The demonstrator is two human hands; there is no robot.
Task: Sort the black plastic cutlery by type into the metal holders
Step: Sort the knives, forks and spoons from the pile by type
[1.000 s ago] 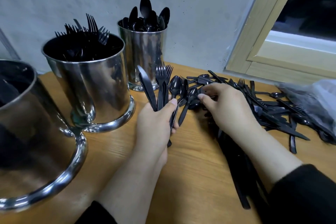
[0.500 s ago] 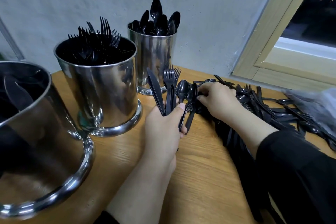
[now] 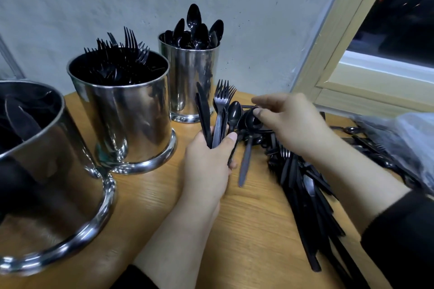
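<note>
My left hand [image 3: 209,162] grips an upright bunch of black cutlery [image 3: 219,112]: knives, forks and a spoon. My right hand [image 3: 291,122] pinches the bowl of a black spoon [image 3: 249,124] just right of the bunch, its handle hanging down to the table. A loose pile of black cutlery [image 3: 305,185] lies under and behind my right arm. Three metal holders stand at the left: the near one [image 3: 47,171] with knives, the middle one [image 3: 131,110] with forks, the far one [image 3: 190,73] with spoons.
The wooden table [image 3: 246,230] ends against a grey wall. A window frame [image 3: 333,49] rises at the right. A clear plastic bag [image 3: 404,145] lies at the right edge beside the pile.
My right hand has lifted a spoon out of the pile and brought it toward the bunch in my left hand. The camera has moved closer.
</note>
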